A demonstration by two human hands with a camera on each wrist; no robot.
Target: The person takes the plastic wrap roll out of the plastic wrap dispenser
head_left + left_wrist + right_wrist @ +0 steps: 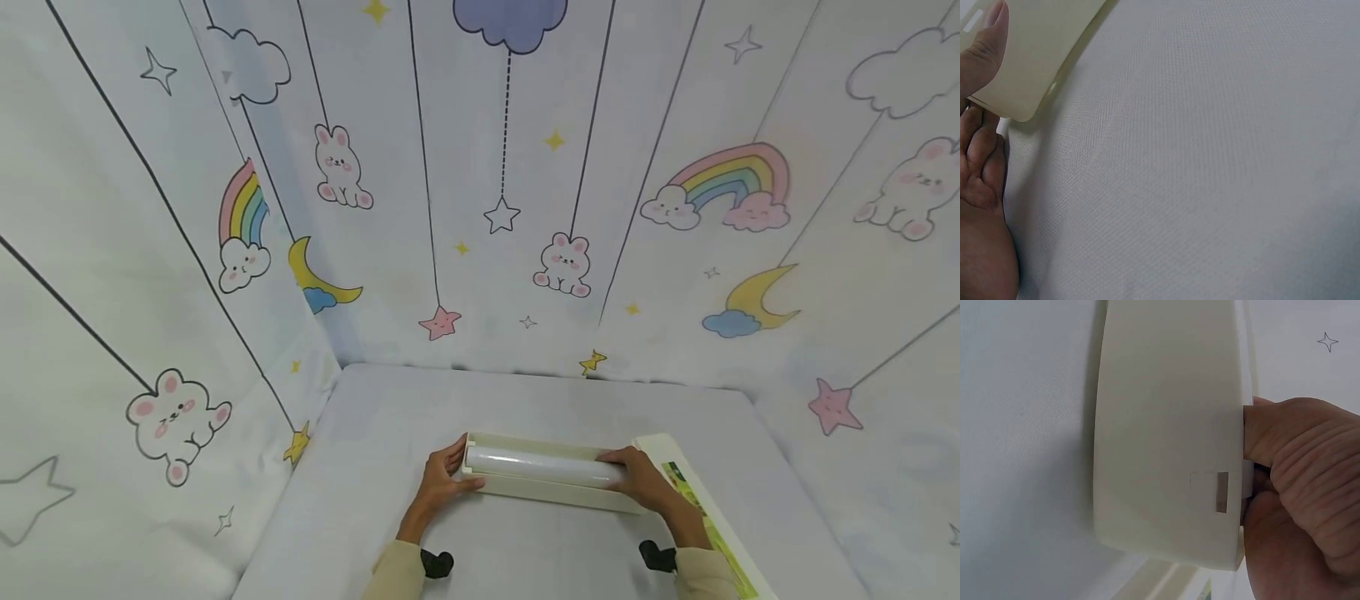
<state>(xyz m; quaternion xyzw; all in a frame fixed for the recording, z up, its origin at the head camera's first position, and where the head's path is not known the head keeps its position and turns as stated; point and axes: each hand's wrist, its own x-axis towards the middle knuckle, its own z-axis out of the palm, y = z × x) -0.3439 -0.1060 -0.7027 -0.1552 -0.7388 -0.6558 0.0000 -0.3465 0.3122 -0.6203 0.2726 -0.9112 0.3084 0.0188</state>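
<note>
Over there the left hand clasps one end of the cream box — the right hand curls round the shiny roll inside.

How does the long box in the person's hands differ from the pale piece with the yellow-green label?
The box holds a shiny roll; none shows on the labelled piece.
The box's visible sides are plain; the labelled piece bears a yellow-green strip.
The box runs crosswise; the labelled piece slants at the right, partly behind the right arm.
Both are long and pale.
</note>
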